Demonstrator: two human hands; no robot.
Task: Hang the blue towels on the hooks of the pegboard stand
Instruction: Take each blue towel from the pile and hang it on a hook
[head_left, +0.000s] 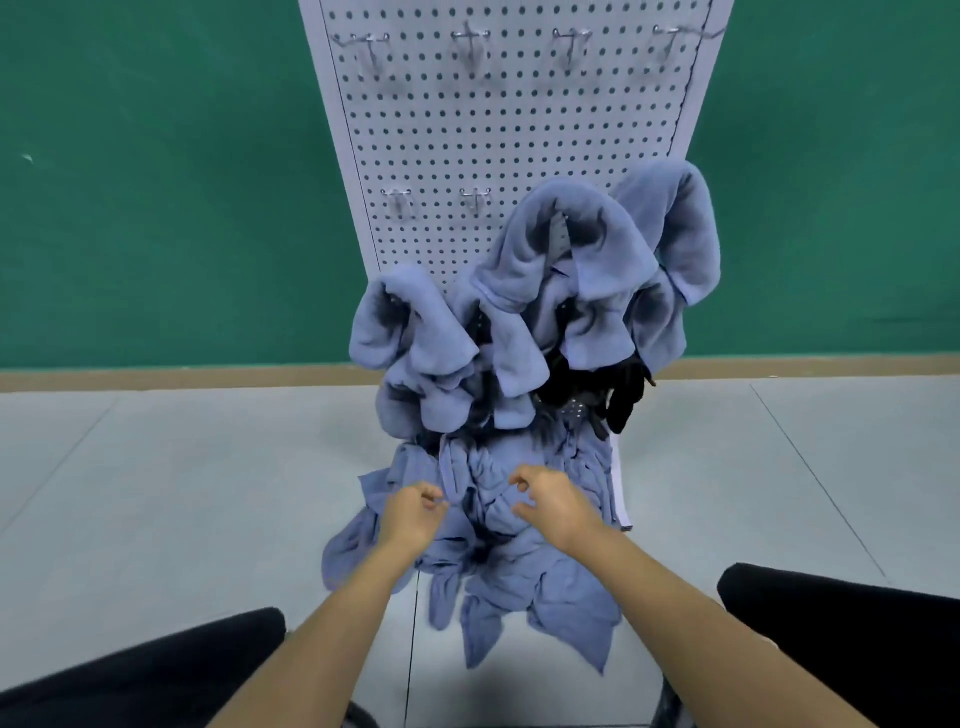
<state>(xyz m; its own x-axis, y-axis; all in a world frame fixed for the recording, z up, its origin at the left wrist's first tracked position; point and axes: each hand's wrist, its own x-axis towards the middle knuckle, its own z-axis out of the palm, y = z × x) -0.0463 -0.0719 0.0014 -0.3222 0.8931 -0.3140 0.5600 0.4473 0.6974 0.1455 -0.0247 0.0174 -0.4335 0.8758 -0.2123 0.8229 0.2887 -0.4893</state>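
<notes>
A white pegboard stand (467, 130) rises in front of me. It carries bare metal hooks in a top row (470, 37) and two more lower on the left (474, 196). Several blue towels (561, 260) hang bunched over its lower right and lower left (410, 338). More blue towels lie in a pile (524, 571) on the floor at its base. My left hand (413, 514) hovers over the pile with fingers curled near a fold; whether it pinches cloth is unclear. My right hand (558, 501) is beside it, thumb and fingers apart, holding nothing.
Something black (621, 397), like gloves, hangs under the towels on the right. A green wall (156, 182) stands behind the stand, above a grey tiled floor (182, 493). My dark-clothed legs (841, 623) frame the bottom corners.
</notes>
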